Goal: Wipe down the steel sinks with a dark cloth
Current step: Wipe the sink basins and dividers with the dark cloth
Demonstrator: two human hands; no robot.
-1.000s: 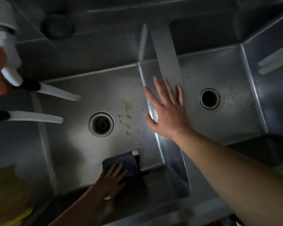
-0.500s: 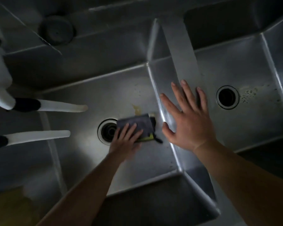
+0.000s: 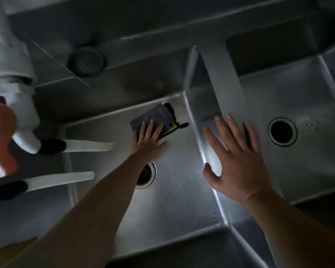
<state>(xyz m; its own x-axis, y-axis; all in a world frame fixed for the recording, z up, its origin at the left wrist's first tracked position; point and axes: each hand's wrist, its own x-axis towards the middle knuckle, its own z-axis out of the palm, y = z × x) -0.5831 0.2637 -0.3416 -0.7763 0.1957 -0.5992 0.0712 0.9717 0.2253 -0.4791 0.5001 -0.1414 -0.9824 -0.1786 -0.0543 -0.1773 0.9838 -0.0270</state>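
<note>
Dimly: left hand [image 3: 149,139] flat on dark cloth [image 3: 153,118]; forearm hides drain [image 3: 148,176]; right hand [image 3: 234,157] splayed.

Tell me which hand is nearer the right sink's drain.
Right. The right hand lies spread over the divider, just left of the drain. The left hand presses the cloth in the left sink, farther away.

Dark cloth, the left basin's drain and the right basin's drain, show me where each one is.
dark cloth [image 3: 151,118], head view, bare fabric above the fingertips
left basin's drain [image 3: 147,176], head view, visible rim beside the forearm
right basin's drain [image 3: 282,131], head view, dark opening
</note>
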